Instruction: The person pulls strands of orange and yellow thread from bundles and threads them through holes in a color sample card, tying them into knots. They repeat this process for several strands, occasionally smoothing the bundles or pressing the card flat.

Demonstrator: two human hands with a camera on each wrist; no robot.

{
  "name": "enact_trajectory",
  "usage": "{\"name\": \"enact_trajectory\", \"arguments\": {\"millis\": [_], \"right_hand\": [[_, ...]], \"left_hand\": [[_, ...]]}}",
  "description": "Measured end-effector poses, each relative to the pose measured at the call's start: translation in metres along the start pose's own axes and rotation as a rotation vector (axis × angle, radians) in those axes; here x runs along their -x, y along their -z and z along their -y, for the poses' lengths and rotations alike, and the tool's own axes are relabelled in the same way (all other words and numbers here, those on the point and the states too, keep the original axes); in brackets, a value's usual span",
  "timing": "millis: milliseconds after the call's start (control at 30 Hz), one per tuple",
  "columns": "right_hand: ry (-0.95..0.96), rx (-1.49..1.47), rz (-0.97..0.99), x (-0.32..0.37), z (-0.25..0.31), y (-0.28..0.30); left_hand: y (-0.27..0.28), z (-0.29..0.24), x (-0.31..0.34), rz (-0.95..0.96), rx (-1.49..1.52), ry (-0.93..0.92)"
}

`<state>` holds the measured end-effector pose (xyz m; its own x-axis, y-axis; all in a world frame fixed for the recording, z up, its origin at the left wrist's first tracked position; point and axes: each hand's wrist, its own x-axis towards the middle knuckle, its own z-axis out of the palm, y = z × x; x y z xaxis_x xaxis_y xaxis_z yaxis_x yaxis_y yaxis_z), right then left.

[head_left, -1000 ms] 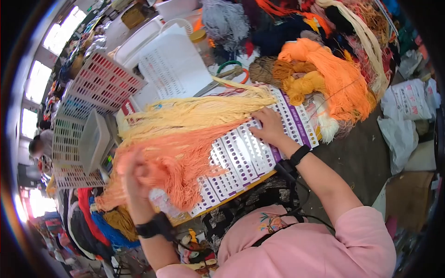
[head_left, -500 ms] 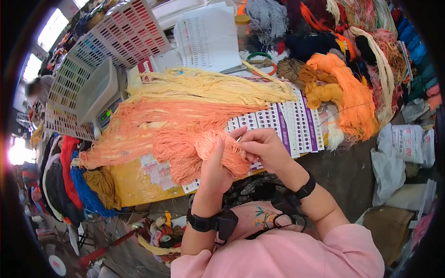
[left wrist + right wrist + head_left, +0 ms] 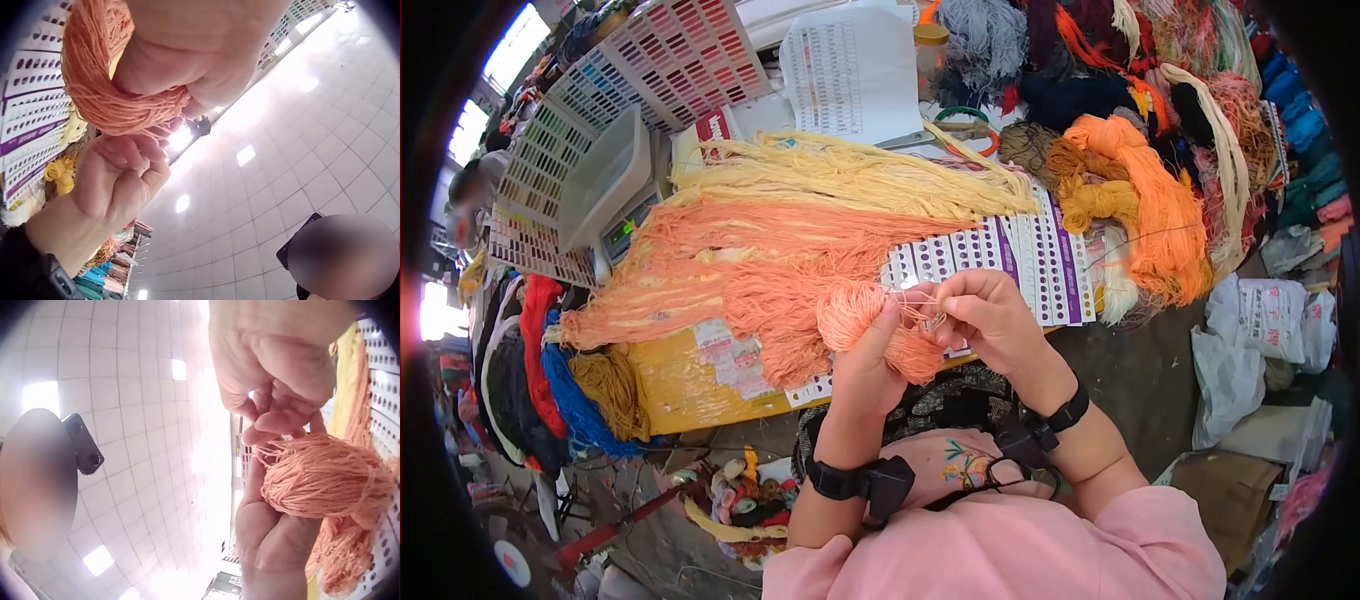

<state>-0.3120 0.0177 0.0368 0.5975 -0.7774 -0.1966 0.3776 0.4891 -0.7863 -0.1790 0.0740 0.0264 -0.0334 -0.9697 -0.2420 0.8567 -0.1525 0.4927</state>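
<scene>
A bundle of salmon-coloured yarn [image 3: 852, 314] sits in the left hand [image 3: 871, 362], whose fingers and thumb curl round it. At the bundle's right side the right hand [image 3: 992, 322] pinches thin strands with thumb and forefinger. The right wrist view shows the bundle [image 3: 325, 478] bulging over the left palm [image 3: 275, 540], with the right fingers at its end. In the left wrist view the yarn [image 3: 103, 75] loops round the left hand [image 3: 194, 50], and the right hand [image 3: 119, 178] is just below it. More salmon yarn [image 3: 775, 310] lies behind the hands.
Yellow yarn [image 3: 840, 175] spreads across the table [image 3: 670, 385] above the salmon strands. Punched sample cards [image 3: 1040, 260] lie to the right, scissors [image 3: 910, 138] behind. Orange yarn [image 3: 1160, 220] is piled at the right; a scale [image 3: 618, 238] and colour chart [image 3: 685, 60] stand at the left.
Both hands have come together from apart over the last second, and the left now holds the bundle to the right of where it was. Since half a second ago the right hand has drawn slightly away with strands.
</scene>
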Motion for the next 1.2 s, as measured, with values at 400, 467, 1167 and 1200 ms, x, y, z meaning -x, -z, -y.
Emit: {"name": "enact_trajectory", "arguments": {"millis": [400, 467, 1167, 1200], "right_hand": [[0.005, 0.125, -0.06, -0.001, -0.006, -0.001], [-0.005, 0.038, -0.054, -0.001, -0.005, -0.001], [-0.018, 0.027, -0.038, -0.002, -0.008, -0.002], [-0.017, 0.019, -0.037, -0.002, -0.009, -0.002]], "left_hand": [[0.01, 0.006, -0.007, 0.004, -0.259, -0.009], [0.003, 0.001, -0.006, 0.03, -0.148, 0.0], [0.013, 0.007, -0.006, 0.041, -0.077, -0.062], [0.013, 0.008, -0.006, 0.044, -0.072, -0.065]]}}
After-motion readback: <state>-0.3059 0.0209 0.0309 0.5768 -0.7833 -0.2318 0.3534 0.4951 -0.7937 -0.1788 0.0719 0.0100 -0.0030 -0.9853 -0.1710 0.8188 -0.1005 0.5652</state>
